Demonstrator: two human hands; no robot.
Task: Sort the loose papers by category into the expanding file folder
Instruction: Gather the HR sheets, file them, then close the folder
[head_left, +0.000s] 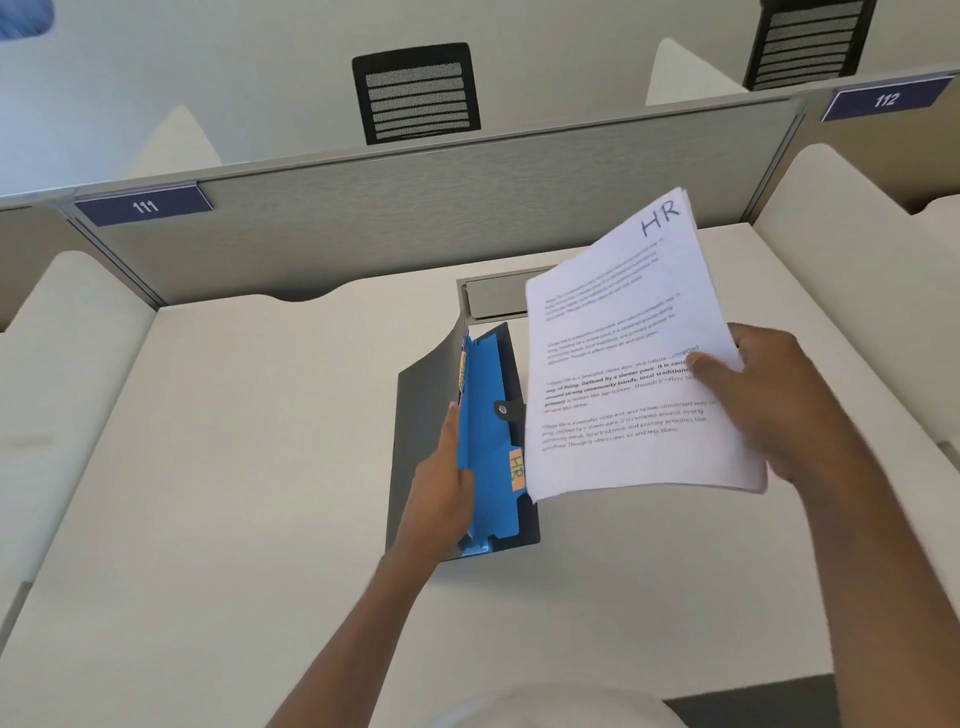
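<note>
A dark grey expanding file folder (421, 415) stands open on the white desk (234, 467), its flap leaning left. Inside it a blue divider (488, 447) carries an orange tab marked "HR" (517, 470). My left hand (441, 483) grips the blue divider's left edge, fingers inside the folder. My right hand (763, 400) holds a thin stack of printed papers (628, 364) by its right edge, thumb on top. The top sheet has "HR" handwritten in its corner. The stack hovers tilted just right of the folder, covering the folder's right side.
A grey cable hatch (493, 296) lies in the desk behind the folder. A grey partition (415, 223) with labels 111 and 112 closes the desk's far side. White side dividers (67, 364) flank the desk. Black chairs (415, 93) stand beyond.
</note>
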